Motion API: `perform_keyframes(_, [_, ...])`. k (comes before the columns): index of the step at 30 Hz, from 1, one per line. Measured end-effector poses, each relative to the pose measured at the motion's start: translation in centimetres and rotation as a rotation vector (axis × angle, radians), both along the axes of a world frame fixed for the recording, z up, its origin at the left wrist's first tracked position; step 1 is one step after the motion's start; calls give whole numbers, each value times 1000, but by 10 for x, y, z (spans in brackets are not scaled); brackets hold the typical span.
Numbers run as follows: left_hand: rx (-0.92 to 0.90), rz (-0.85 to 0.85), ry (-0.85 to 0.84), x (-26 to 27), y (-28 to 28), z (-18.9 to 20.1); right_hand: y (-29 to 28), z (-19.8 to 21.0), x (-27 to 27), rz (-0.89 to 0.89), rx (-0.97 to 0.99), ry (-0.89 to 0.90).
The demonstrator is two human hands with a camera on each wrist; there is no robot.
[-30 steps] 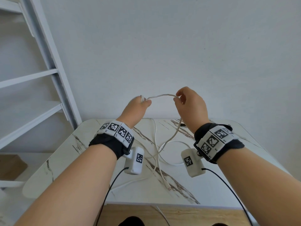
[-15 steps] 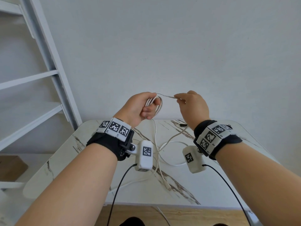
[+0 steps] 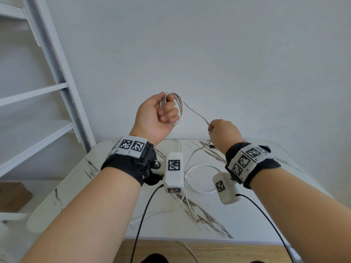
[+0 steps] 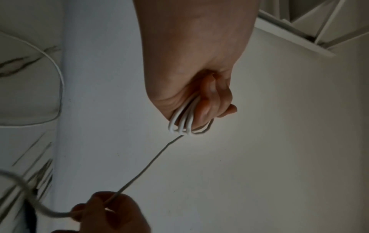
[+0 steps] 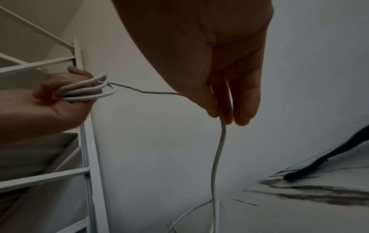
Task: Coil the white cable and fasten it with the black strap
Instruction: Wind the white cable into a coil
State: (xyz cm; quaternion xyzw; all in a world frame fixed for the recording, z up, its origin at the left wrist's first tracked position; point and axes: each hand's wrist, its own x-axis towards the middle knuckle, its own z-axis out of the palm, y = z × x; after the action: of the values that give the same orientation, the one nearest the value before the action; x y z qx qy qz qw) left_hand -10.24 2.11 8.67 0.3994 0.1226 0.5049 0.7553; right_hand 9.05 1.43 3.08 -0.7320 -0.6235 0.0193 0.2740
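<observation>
My left hand (image 3: 161,112) is raised in front of the wall and grips several loops of the white cable (image 3: 179,109) in its curled fingers (image 4: 211,104). From the coil (image 5: 87,89) a taut strand runs down and right to my right hand (image 3: 218,130), which pinches the cable (image 5: 221,141) between thumb and fingertips (image 5: 211,108). Below that hand the cable drops to the marble table (image 3: 237,215) and lies there in loose curves, its plug end (image 3: 195,218) near the front. The black strap (image 5: 319,164) lies on the table's far right part, partly hidden in the head view by my right wrist.
A white ladder shelf (image 3: 47,88) stands to the left of the table, against the plain wall. A brown box (image 3: 13,196) sits low at the far left. Black sensor leads (image 3: 144,215) hang from both wrist units over the table's front edge.
My left hand has risen and turned palm towards me with more loops in it. My right hand has dropped down and to the right along the cable, drawing the strand taut.
</observation>
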Motion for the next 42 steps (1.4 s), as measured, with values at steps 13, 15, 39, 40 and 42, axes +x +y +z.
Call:
perform_keyframes(13, [-17,76,-93,-5,4,4,-4,3,-12,148,-58,420])
perform_keyframes(15, [-10,106,-65,-4,4,4,-8,4,-15,210,-99,483])
perform_keyframes(39, [459,670,890,11,10,-10,-31,37,-39,459,-44,387])
perform_keyframes(40, [482,686,936,11,11,-11,-32,38,-38,458,-34,406])
perform_keyframes(42, [509,723,1023,8,15,-14,-32,39,-34,450,1,451])
